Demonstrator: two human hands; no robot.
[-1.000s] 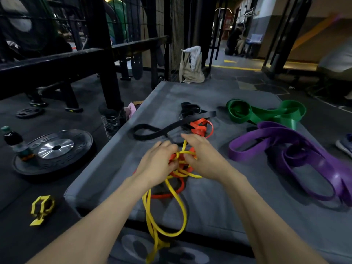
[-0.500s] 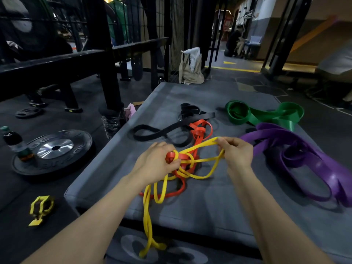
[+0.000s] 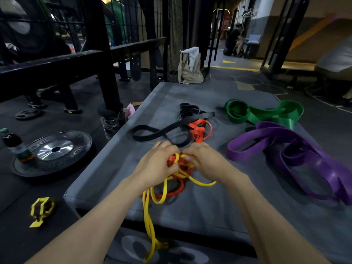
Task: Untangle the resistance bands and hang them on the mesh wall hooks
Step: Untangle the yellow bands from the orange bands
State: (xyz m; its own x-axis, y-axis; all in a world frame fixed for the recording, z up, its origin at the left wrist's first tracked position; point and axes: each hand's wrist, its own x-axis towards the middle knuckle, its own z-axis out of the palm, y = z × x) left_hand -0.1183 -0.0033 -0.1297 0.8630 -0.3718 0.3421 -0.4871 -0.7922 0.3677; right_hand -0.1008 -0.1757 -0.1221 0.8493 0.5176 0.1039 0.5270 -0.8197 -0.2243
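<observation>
My left hand [image 3: 158,164] and right hand [image 3: 203,161] pinch the knot where the thin yellow rubber band [image 3: 150,212] snags the orange rubber band [image 3: 199,130]; I should loosen it gently, not yank.

Five resistance bands lie on one grey mat [image 3: 209,212]: one yellow band [image 3: 147,216], one orange band [image 3: 199,130], one black band [image 3: 152,133], one green band [image 3: 253,116], one purple band [image 3: 304,157]. Two hands, left hand [image 3: 158,164] and right hand [image 3: 206,161]. One weight plate [image 3: 53,149], one bottle [image 3: 16,145].
</observation>
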